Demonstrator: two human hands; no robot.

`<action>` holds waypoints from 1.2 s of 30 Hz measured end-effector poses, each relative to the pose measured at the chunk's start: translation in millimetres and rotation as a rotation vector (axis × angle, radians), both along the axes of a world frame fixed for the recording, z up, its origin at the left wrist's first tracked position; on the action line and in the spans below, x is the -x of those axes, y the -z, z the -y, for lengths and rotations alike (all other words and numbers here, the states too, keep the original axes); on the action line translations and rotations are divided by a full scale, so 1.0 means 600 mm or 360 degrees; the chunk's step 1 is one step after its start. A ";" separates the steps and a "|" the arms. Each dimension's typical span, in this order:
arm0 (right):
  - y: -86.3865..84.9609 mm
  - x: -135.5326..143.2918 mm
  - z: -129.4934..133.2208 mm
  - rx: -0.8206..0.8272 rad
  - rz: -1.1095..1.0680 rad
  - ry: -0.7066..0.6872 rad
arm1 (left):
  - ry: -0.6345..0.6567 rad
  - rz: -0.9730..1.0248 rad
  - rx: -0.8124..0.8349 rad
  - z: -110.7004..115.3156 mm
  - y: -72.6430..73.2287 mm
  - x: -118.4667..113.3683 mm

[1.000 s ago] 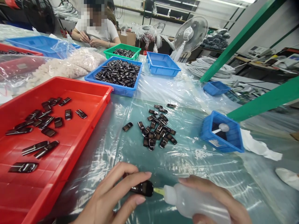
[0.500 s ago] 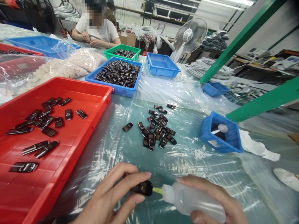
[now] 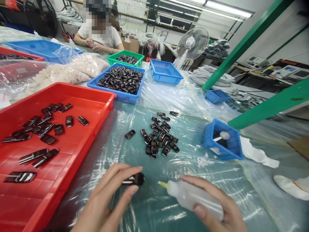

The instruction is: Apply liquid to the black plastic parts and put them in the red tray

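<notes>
Between the thumb and fingers of my left hand (image 3: 111, 193) is a small glossy black plastic casing (image 3: 136, 179), its rounded end showing past the fingertips. My right hand (image 3: 214, 203) grips a translucent squeeze bottle (image 3: 195, 196) lying nearly level, with its thin yellow nozzle tip (image 3: 163, 184) pointing left. A gap separates the nozzle from the casing. Beyond my hands, a loose pile of similar black casings (image 3: 161, 137) rests on the plastic-covered green table (image 3: 116, 135), and one casing (image 3: 130, 134) lies apart to its left.
On the left a large red tray (image 3: 79, 138) holds several casings. Behind are a blue tray (image 3: 130, 99) and a green tray (image 3: 135, 64) full of them. A blue bin (image 3: 224, 151) with a white spoon (image 3: 224, 135) stands right, near green posts (image 3: 248, 42). A person (image 3: 101, 35) sits opposite.
The nozzle has come away from the casing's end. My left hand has moved left and up with the casing, while the bottle has shifted slightly left. The view has tilted a little.
</notes>
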State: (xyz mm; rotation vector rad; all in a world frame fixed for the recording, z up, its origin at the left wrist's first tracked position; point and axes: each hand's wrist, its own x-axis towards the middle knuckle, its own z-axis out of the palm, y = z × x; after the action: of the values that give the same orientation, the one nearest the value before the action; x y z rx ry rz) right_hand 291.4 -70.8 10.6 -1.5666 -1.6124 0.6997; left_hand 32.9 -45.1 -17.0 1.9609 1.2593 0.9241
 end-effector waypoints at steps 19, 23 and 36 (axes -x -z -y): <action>0.018 -0.100 -0.057 -0.0167 0.0622 0.0215 | -0.0285 0.0666 0.0501 -0.033 0.069 -0.026; 0.032 -0.128 -0.057 -0.0120 0.0840 0.0117 | -0.0246 0.0655 0.0537 -0.035 0.078 -0.028; 0.008 -0.099 -0.044 -0.0420 0.0404 0.0376 | -0.0180 0.0270 0.0316 0.029 0.001 -0.026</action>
State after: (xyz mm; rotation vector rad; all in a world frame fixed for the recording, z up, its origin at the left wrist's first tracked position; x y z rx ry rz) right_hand 351.0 -44.5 6.0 -1.6599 -1.5876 0.1585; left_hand 48.4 -62.7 -17.4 1.6374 1.3204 0.9597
